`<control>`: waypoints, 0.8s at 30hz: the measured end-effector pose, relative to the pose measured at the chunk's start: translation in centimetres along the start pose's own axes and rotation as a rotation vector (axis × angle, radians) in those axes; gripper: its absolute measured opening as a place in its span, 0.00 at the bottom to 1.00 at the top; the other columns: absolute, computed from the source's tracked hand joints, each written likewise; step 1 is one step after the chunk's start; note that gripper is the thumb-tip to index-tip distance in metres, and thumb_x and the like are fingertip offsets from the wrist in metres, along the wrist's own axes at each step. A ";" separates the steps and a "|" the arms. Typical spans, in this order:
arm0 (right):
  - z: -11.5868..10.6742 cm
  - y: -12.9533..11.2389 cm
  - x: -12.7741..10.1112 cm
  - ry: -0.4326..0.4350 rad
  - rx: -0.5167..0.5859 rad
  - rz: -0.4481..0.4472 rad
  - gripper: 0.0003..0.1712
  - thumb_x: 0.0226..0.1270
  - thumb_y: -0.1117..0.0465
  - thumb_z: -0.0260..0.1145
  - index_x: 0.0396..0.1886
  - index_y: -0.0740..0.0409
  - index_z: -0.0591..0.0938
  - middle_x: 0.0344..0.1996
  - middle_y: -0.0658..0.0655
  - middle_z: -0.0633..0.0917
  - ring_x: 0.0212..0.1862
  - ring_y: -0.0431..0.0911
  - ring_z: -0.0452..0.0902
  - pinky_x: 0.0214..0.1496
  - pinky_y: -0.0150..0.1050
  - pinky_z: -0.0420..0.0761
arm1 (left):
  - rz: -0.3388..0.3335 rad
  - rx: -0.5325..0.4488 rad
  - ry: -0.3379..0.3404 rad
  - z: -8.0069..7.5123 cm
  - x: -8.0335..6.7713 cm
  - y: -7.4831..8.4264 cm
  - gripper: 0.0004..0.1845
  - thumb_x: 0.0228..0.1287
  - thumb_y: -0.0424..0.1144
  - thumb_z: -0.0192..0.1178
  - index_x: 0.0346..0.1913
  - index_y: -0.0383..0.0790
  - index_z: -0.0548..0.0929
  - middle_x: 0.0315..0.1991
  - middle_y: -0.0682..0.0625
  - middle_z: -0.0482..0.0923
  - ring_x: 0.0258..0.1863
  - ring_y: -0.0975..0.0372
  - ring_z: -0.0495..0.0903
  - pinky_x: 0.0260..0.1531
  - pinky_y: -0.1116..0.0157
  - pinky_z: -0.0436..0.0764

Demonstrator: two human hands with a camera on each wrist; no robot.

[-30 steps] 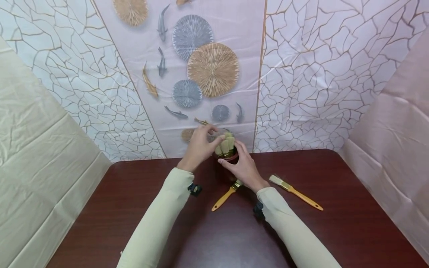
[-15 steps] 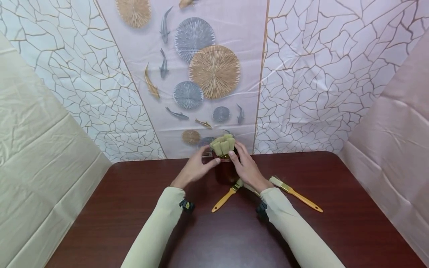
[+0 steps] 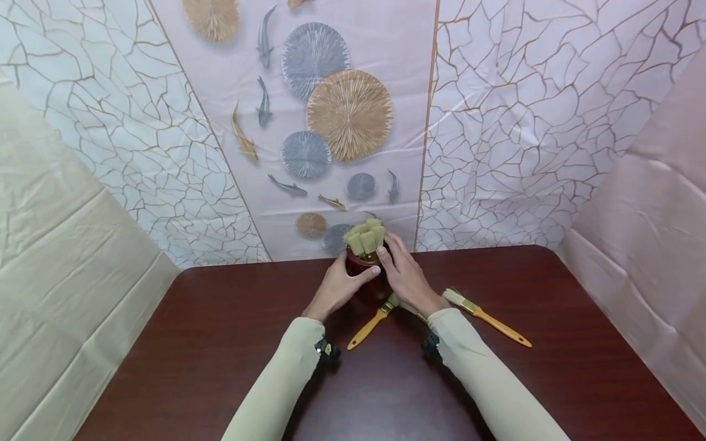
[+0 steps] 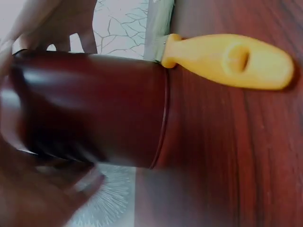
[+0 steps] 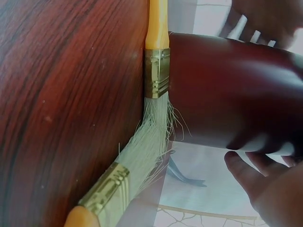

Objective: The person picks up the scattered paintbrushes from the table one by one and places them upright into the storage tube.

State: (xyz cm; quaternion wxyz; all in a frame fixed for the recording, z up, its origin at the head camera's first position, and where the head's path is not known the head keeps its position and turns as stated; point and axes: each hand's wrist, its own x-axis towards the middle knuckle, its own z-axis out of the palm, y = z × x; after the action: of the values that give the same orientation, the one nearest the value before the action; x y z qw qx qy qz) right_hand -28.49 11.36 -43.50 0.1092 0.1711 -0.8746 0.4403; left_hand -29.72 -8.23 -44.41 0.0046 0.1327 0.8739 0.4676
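Observation:
A dark red cylindrical cup [image 4: 94, 109] stands upright near the table's back edge. Several paintbrushes [image 3: 365, 239] fill it, bristles up, their handles hidden inside. My left hand [image 3: 339, 285] grips the cup's left side, thumb across the front just under the rim. On the opposite side my right hand [image 3: 407, 275] holds the cup, its thumb close to the bristles. Both wrist views show the hands on either side of the cup's upper part, with the lower wall [image 5: 213, 94] uncovered.
A yellow-handled paintbrush [image 3: 368, 331] lies at the foot of the cup. A second brush [image 5: 106, 189] lies mostly under my right wrist, bristles meeting the first one's. Farther right on the table [image 3: 193, 361] is another paintbrush [image 3: 488, 315]. A patterned cloth [image 3: 496, 153] hangs behind.
My left hand has left the bristles, dropped down to the left, then closed in on the cup's side. The right hand stays on the cup, its thumb raised from the front toward the bristles.

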 end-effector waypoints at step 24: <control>-0.9 -0.1 0.0 -0.035 0.096 -0.019 0.38 0.90 0.40 0.37 0.86 0.58 0.56 0.84 0.61 0.55 0.80 0.64 0.57 0.77 0.67 0.60 | 0.277 -0.083 0.011 -0.5 2.2 0.0 0.51 0.60 0.63 0.75 0.82 0.63 0.59 0.76 0.57 0.67 0.73 0.62 0.68 0.74 0.49 0.67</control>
State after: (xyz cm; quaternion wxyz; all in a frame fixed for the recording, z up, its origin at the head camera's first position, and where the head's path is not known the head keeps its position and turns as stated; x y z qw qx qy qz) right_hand -28.45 11.98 -42.90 0.0895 0.1921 -0.8528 0.4774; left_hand -31.95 -8.15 -43.84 -0.0592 0.2495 0.8270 0.5003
